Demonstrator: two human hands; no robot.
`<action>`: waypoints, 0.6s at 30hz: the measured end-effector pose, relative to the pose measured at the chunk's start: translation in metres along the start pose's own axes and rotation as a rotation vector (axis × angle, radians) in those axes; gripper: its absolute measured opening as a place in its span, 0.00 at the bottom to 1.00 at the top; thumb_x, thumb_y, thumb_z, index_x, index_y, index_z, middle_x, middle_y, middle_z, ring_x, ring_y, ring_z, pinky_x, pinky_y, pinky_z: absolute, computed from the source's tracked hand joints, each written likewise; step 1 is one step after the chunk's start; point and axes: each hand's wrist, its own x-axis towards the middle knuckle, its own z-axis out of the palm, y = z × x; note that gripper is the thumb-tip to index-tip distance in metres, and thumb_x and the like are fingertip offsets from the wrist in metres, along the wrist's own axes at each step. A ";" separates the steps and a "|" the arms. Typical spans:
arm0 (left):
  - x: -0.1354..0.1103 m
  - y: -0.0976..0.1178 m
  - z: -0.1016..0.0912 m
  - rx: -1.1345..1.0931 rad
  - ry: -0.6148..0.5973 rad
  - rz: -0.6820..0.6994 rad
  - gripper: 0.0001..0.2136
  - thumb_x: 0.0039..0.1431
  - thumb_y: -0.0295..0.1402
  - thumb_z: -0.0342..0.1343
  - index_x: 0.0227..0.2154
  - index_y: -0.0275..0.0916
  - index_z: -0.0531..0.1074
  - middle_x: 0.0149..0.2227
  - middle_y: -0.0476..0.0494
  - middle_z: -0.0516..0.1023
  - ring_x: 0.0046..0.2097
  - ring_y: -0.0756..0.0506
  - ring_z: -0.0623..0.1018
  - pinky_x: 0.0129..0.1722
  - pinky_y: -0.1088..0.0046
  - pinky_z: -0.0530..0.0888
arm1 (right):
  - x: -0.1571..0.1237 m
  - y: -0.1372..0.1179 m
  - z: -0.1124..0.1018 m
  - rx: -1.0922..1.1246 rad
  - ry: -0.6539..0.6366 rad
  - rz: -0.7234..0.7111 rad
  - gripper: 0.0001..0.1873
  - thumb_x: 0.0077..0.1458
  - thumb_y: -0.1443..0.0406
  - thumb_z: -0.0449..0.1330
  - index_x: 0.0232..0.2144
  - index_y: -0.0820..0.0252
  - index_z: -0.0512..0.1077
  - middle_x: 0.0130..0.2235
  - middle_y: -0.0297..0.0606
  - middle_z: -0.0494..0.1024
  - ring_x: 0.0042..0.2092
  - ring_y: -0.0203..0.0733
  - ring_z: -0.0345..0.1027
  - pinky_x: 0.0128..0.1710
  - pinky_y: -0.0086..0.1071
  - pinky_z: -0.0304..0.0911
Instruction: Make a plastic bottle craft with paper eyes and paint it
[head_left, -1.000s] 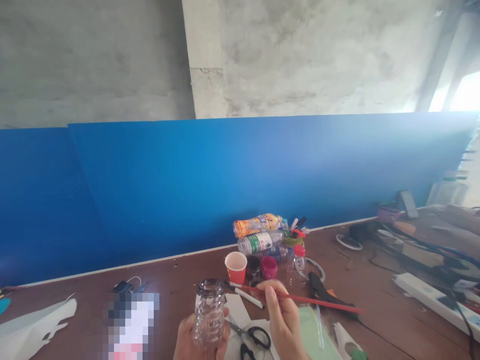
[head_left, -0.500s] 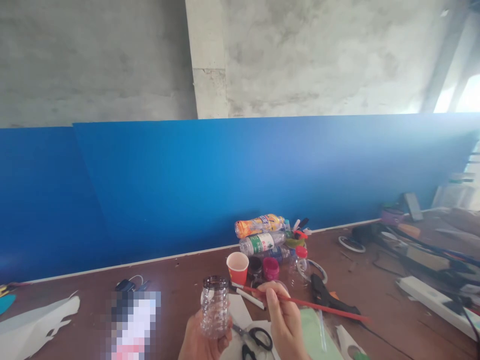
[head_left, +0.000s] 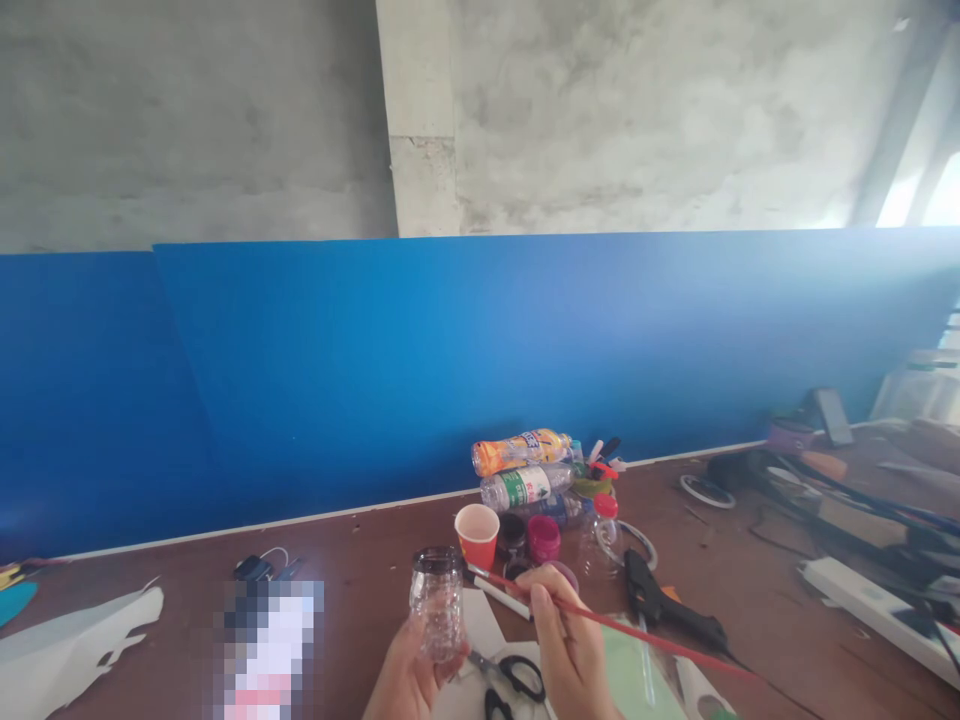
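In my left hand (head_left: 409,672) is a clear ribbed plastic bottle piece (head_left: 439,610), upright, with a black-coated rim. My fingers wrap its lower part. A thin paintbrush with a red handle (head_left: 667,645) is pinched in my right hand (head_left: 568,640). Its dark tip points left, close beside the rim; whether it touches I cannot tell. Black-handled scissors (head_left: 521,678) lie on white paper between my hands. Just behind are an orange-red paper cup (head_left: 478,540), a black paint jar (head_left: 512,538) and a magenta paint jar (head_left: 544,540).
Plastic bottles (head_left: 525,487) lie stacked against the blue partition (head_left: 450,370). A black glue gun (head_left: 671,610) and a white power strip (head_left: 874,610) are on the right of the brown table (head_left: 345,570). Cut white material (head_left: 82,650) and a blurred-out object (head_left: 277,650) lie left.
The bottle piece has shifted slightly right and turned a little in my left hand. The brush handle now slopes more steeply, with its far end lower. The view has moved slightly.
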 end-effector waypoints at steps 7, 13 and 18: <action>0.000 0.005 0.004 0.067 0.022 0.013 0.27 0.35 0.49 0.68 0.39 0.38 0.77 0.35 0.41 0.79 0.35 0.43 0.78 0.41 0.65 0.71 | 0.001 -0.001 0.000 -0.010 -0.005 0.015 0.13 0.58 0.58 0.54 0.27 0.56 0.72 0.28 0.38 0.74 0.32 0.42 0.67 0.33 0.30 0.62; 0.006 0.004 0.000 0.177 0.039 0.062 0.31 0.35 0.50 0.67 0.41 0.35 0.75 0.35 0.37 0.79 0.37 0.40 0.78 0.42 0.63 0.71 | 0.002 -0.002 0.001 -0.030 -0.022 -0.074 0.13 0.59 0.59 0.52 0.27 0.57 0.72 0.27 0.38 0.73 0.30 0.40 0.66 0.30 0.29 0.62; 0.009 -0.001 0.002 0.246 0.121 0.132 0.33 0.34 0.51 0.67 0.44 0.35 0.73 0.39 0.35 0.79 0.42 0.37 0.77 0.45 0.62 0.71 | 0.001 0.001 0.000 -0.093 -0.061 -0.208 0.11 0.61 0.64 0.49 0.31 0.56 0.70 0.28 0.36 0.73 0.31 0.39 0.67 0.31 0.28 0.62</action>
